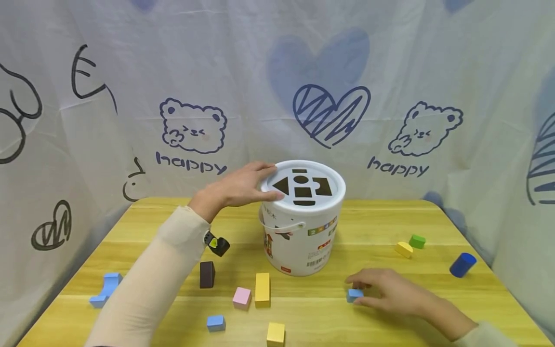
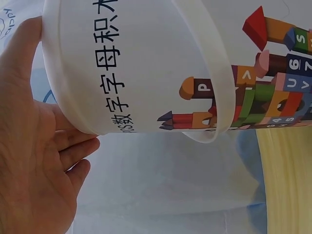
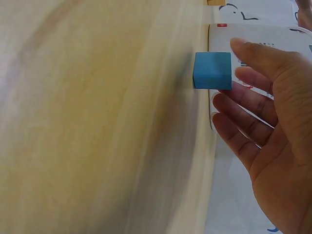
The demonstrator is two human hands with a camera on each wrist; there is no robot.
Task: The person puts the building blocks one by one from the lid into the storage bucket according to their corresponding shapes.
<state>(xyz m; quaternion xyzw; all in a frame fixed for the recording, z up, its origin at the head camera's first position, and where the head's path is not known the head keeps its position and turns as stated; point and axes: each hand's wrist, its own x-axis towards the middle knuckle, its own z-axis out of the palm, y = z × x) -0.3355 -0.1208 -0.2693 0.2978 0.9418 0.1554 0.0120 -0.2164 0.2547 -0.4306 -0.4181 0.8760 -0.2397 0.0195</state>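
A white lidded bucket (image 1: 299, 241) with shape cut-outs in its top stands upright on the table. My left hand (image 1: 243, 187) rests on the left edge of its lid (image 1: 288, 205), thumb over the top and other fingers toward the far side of the rim. In the left wrist view, the outer fingers of that hand (image 2: 39, 146) hang loosely bent past the rim. My right hand (image 1: 388, 291) is low over the table, thumb and fingers around a small blue block (image 1: 354, 295). In the right wrist view, the thumb stands apart from this blue block (image 3: 212, 70).
Left of the bucket lie a black block (image 1: 207, 274), a pink cube (image 1: 242, 298), yellow blocks (image 1: 262, 290), another blue block (image 1: 216, 323) and a blue arch piece (image 1: 110, 284). To the right are a yellow piece (image 1: 404, 249), a green block (image 1: 417, 241) and a dark blue cylinder (image 1: 462, 264).
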